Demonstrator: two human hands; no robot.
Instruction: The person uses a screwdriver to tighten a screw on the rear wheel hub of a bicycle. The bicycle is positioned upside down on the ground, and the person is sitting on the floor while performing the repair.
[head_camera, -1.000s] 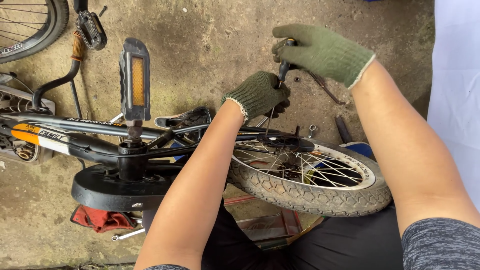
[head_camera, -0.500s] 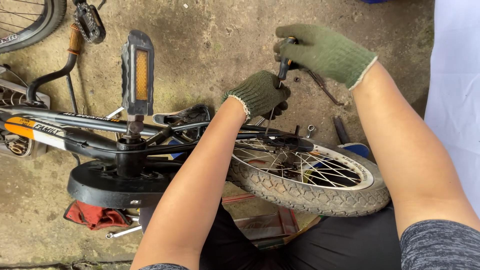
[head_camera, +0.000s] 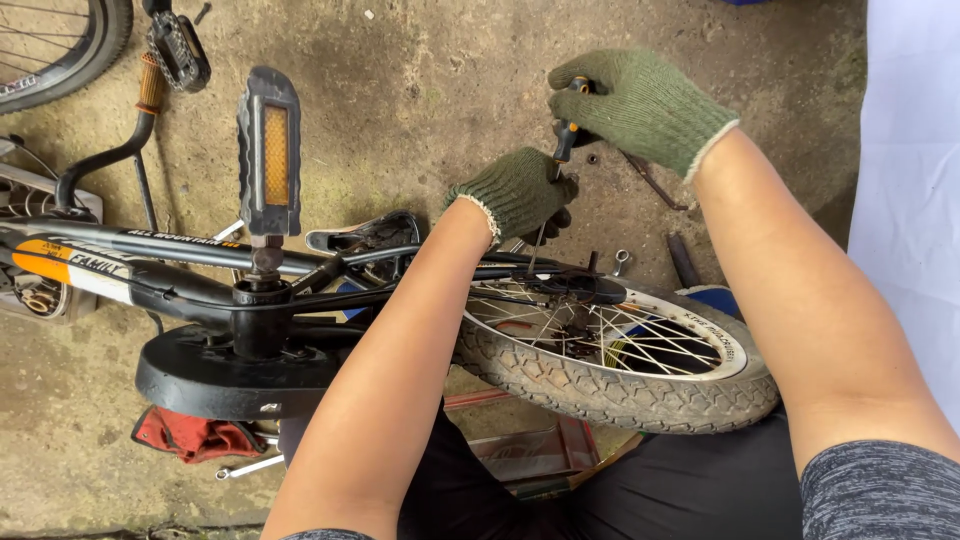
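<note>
A small black bicycle lies on its side on the concrete, its rear wheel (head_camera: 640, 385) with a knobby tyre and white rim in front of me. Both my hands wear green knit gloves. My right hand (head_camera: 640, 100) grips the black and orange handle of a screwdriver (head_camera: 562, 140), held upright above the wheel. My left hand (head_camera: 515, 190) is closed around the screwdriver's thin shaft, just above the wheel's hub (head_camera: 575, 285). The tip is hidden near the hub.
A black pedal (head_camera: 268, 155) with an orange reflector sticks up from the crank and chain guard (head_camera: 235, 375). A red rag (head_camera: 195, 437) and a wrench (head_camera: 245, 467) lie below. Another wheel (head_camera: 60, 50) is at top left, a small spanner (head_camera: 620, 262) beyond the hub, white fabric (head_camera: 915, 190) at right.
The view has shifted slightly; the bike sits a little lower and left in frame. Both hands stay on the screwdriver in nearly the same pose.
</note>
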